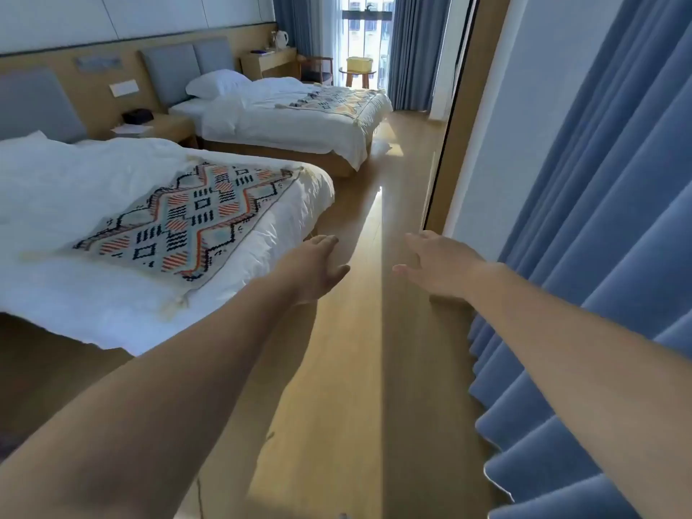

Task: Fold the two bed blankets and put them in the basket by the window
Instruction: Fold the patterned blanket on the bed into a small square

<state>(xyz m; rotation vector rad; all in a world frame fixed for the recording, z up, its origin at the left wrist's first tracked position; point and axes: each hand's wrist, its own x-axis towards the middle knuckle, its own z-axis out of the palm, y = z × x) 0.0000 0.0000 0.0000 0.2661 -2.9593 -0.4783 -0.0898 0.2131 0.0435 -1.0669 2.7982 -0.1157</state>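
A patterned blanket (187, 219) with orange, black and pale blue diamonds lies spread flat across the foot of the near bed (75, 189). A second patterned blanket (337, 101) drapes over the foot of the far bed (269, 118). A yellow basket (359, 64) sits on a small round table by the window at the far end. My left hand (314, 267) reaches forward above the floor just past the near bed's corner, holding nothing, fingers loosely apart. My right hand (438, 262) is stretched out beside it, also holding nothing.
A wooden floor aisle (374, 226) runs between the beds and the right wall towards the window. Blue curtains (599, 256) hang close on my right. A nightstand (157, 127) stands between the beds, and a chair (318, 71) and desk are near the window.
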